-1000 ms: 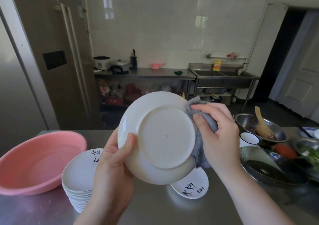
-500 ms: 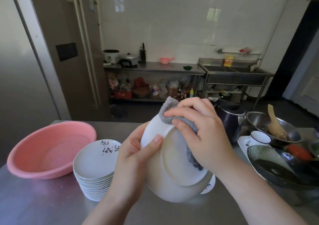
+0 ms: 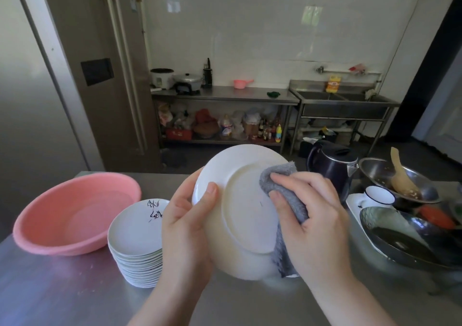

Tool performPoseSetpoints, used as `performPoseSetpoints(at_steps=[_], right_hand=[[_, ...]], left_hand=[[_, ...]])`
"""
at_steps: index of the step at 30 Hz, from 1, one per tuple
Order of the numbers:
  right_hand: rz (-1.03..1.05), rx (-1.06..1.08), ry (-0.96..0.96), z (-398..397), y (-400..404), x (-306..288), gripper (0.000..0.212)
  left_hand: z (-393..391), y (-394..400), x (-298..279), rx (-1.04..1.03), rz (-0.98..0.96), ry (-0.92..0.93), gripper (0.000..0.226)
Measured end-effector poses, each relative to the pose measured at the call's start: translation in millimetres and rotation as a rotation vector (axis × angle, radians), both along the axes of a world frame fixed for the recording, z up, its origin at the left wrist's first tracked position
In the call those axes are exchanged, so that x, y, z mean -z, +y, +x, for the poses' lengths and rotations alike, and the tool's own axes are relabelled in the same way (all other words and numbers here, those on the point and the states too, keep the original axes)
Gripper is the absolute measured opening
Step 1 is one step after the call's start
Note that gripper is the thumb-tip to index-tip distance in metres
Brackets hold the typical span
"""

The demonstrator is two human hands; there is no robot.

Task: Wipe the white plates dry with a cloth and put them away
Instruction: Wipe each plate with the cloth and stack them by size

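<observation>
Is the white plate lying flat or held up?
Held up and tilted: the white plate is off the steel table, its underside facing the camera, gripped by the left hand.

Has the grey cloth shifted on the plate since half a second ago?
Yes. The cloth, gripped by the right hand, went from the plate's top edge down its right side, toward the kettle.

One white plate [image 3: 240, 215] held up; one stack of plates [image 3: 136, 245], count unclear; one grey cloth [image 3: 287, 200]; one pink basin [image 3: 75, 213]; one dark kettle [image 3: 332, 165]; two hands.
</observation>
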State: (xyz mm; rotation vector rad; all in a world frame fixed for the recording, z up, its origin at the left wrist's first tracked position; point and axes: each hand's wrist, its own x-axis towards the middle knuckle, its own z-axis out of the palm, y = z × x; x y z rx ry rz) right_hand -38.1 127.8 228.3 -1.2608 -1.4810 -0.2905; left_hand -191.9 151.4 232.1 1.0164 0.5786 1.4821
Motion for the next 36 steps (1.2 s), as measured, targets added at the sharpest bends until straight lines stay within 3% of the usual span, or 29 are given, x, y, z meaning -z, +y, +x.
performPoseSetpoints(at_steps=[5, 11, 17, 21, 26, 31, 36], right_hand=[[0.053, -0.078, -0.082, -19.1, 6.2, -8.8, 0.022], [-0.011, -0.291, -0.208, -13.1, -10.7, 12.7, 0.024], [-0.006, -0.034, -0.167, 27.2, 4.3, 5.7, 0.020], [-0.055, -0.020, -0.053, 29.2, 10.7, -17.5, 0.021], [-0.334, -0.168, -0.007, 23.5, 6.2, -25.5, 0.022], [-0.566, -0.351, 0.089, 27.1, -3.3, -22.4, 0.033], [-0.691, -0.382, 0.127, 35.0, -2.9, -18.1, 0.020]], left_hand=[[6.3, -4.6, 2.2, 0.091, 0.018, -0.032, 0.031], [-2.2, 6.9, -1.7, 0.045, 0.000, -0.066, 0.033], [-7.8, 10.2, 1.8, 0.009, -0.010, 0.009, 0.033], [-7.1, 4.1, 15.7, 0.104, -0.033, 0.126, 0.034], [-14.3, -0.5, 23.6, 0.214, 0.014, 0.232, 0.044], [-27.1, 3.7, 18.9, 0.241, 0.106, 0.355, 0.033], [-31.6, 7.4, 15.5, 0.296, 0.153, 0.448, 0.031]])
